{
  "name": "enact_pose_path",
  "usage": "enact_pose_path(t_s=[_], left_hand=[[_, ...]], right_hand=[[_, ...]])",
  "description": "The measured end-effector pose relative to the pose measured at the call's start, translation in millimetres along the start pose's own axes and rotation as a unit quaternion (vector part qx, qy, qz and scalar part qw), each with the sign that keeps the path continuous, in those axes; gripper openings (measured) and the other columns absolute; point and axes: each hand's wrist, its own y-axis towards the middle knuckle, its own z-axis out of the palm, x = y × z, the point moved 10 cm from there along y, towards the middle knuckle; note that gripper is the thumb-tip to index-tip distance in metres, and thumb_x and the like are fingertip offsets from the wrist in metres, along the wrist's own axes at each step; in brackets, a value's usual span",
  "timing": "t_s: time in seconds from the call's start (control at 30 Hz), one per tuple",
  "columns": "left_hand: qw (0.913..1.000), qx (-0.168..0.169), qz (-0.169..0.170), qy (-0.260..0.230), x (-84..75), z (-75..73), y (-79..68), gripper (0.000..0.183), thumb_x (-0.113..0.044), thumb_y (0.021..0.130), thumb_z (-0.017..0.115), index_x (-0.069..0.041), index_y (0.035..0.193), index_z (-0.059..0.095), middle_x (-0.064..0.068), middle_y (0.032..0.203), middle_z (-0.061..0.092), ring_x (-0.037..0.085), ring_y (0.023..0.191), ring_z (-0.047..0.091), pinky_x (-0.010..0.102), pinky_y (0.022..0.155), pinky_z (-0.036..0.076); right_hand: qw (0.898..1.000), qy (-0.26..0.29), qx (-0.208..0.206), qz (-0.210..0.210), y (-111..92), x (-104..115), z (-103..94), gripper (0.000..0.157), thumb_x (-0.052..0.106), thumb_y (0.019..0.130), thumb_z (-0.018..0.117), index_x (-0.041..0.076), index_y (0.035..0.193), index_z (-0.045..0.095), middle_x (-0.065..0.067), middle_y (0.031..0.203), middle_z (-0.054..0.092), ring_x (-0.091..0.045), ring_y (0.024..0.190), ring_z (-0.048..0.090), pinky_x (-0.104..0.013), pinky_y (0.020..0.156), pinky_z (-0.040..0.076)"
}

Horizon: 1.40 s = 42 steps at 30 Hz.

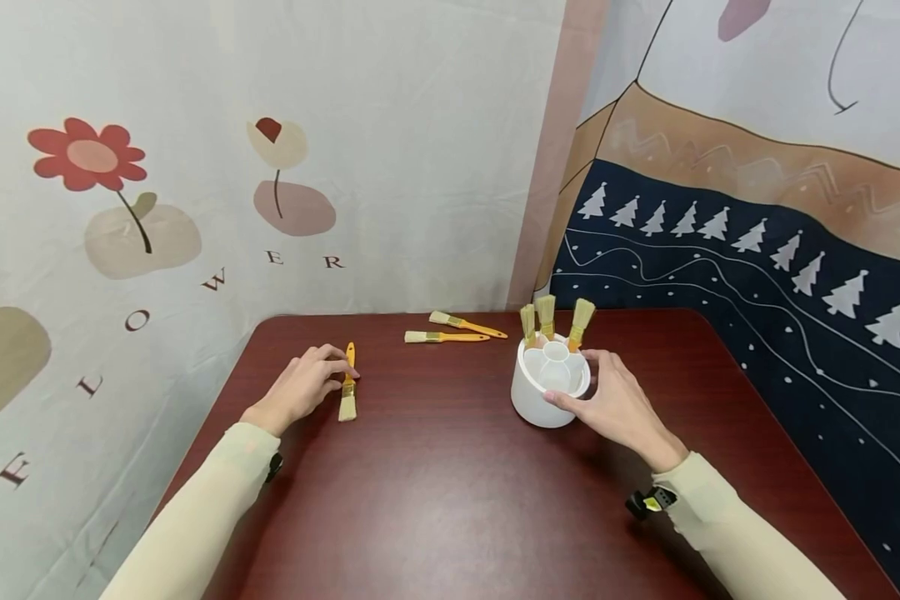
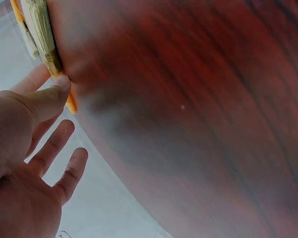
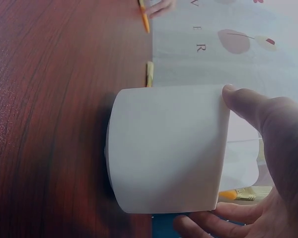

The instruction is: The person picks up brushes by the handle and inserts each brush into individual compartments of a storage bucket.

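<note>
On the left of the table my left hand [image 1: 307, 385] pinches a flat paintbrush [image 1: 348, 403] between thumb and fingers. The brush has pale bristles pointing toward me and an orange handle. In the left wrist view the thumb lies by the metal band of the paintbrush [image 2: 42, 32], with the other fingers spread. My right hand [image 1: 621, 404] grips the rim of a white round brush holder [image 1: 531, 396], thumb at the front and fingers round the far right side. The holder's wall [image 3: 166, 148] fills much of the right wrist view. Three paintbrushes [image 1: 546, 315] stand in it, bristles up.
Two more paintbrushes [image 1: 457, 337] lie at the back of the dark red table [image 1: 435, 483], left of the holder. Behind the table hangs a pale cloth [image 1: 420, 167] with flowers and letters. A navy cloth with trees [image 1: 720, 258] hangs at the right.
</note>
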Motion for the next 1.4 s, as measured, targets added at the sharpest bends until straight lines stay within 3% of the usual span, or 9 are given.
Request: enact_pose_path(t_s=[0.23, 0.43, 0.77, 0.97, 1.17, 1.4], left_hand=[[0.9995, -0.014, 0.009, -0.028, -6.7, 1.2, 4.2, 0.024, -0.011, 0.101, 0.091, -0.019, 0.123, 0.09, 0.017, 0.147, 0.074, 0.048, 0.134, 0.067, 0.073, 0.103, 0.057], [0.9996, -0.004, -0.005, -0.029, -13.2, 7.0, 4.4, 0.018, -0.02, 0.103, 0.091, -0.019, 0.12, 0.09, 0.014, 0.143, 0.075, 0.046, 0.134, 0.069, 0.071, 0.104, 0.057], [0.9989, 0.002, -0.008, -0.046, -34.8, 13.0, 10.4, 0.011, -0.022, 0.102, 0.093, -0.018, 0.108, 0.084, 0.006, 0.121, 0.078, 0.029, 0.11, 0.074, 0.058, 0.098, 0.062], [0.9991, 0.001, -0.001, -0.042, -45.8, 13.7, 16.9, 0.012, -0.024, 0.103, 0.093, -0.018, 0.106, 0.083, 0.005, 0.117, 0.077, 0.024, 0.103, 0.072, 0.052, 0.094, 0.063], [0.9993, -0.002, -0.012, -0.035, -47.9, 13.7, 17.5, 0.014, -0.025, 0.102, 0.093, -0.016, 0.108, 0.083, 0.006, 0.118, 0.078, 0.026, 0.104, 0.073, 0.055, 0.092, 0.063], [0.9996, 0.002, -0.018, -0.022, -52.5, 16.0, 18.7, 0.027, -0.029, 0.103, 0.092, -0.013, 0.123, 0.083, 0.009, 0.121, 0.08, 0.033, 0.113, 0.077, 0.059, 0.094, 0.064]], right_hand=[[1.0, -0.002, -0.002, 0.002, 0.4, 0.6, 0.0, 0.115, 0.074, 0.093, 0.088, -0.003, 0.167, 0.045, -0.027, 0.162, 0.057, -0.043, 0.14, 0.061, -0.068, 0.115, 0.06], [1.0, -0.003, -0.004, 0.008, -0.9, 2.0, 2.2, 0.116, 0.076, 0.094, 0.087, -0.003, 0.167, 0.045, -0.027, 0.162, 0.057, -0.043, 0.139, 0.062, -0.067, 0.114, 0.06], [0.999, -0.018, -0.024, 0.022, -3.5, 10.9, 6.0, 0.12, 0.083, 0.092, 0.083, -0.003, 0.165, 0.045, -0.027, 0.158, 0.057, -0.046, 0.136, 0.068, -0.069, 0.111, 0.062], [0.998, -0.039, -0.039, 0.043, -4.6, 10.1, 6.6, 0.122, 0.089, 0.091, 0.079, -0.003, 0.163, 0.044, -0.028, 0.151, 0.06, -0.05, 0.127, 0.073, -0.067, 0.103, 0.065], [0.997, -0.045, -0.039, 0.057, -3.5, 9.9, 9.1, 0.126, 0.092, 0.09, 0.077, -0.003, 0.163, 0.041, -0.029, 0.15, 0.059, -0.051, 0.128, 0.07, -0.067, 0.104, 0.058], [0.997, -0.047, -0.031, 0.057, -4.4, 9.1, 12.0, 0.128, 0.092, 0.091, 0.075, -0.005, 0.165, 0.037, -0.03, 0.152, 0.055, -0.051, 0.128, 0.069, -0.068, 0.105, 0.057]])
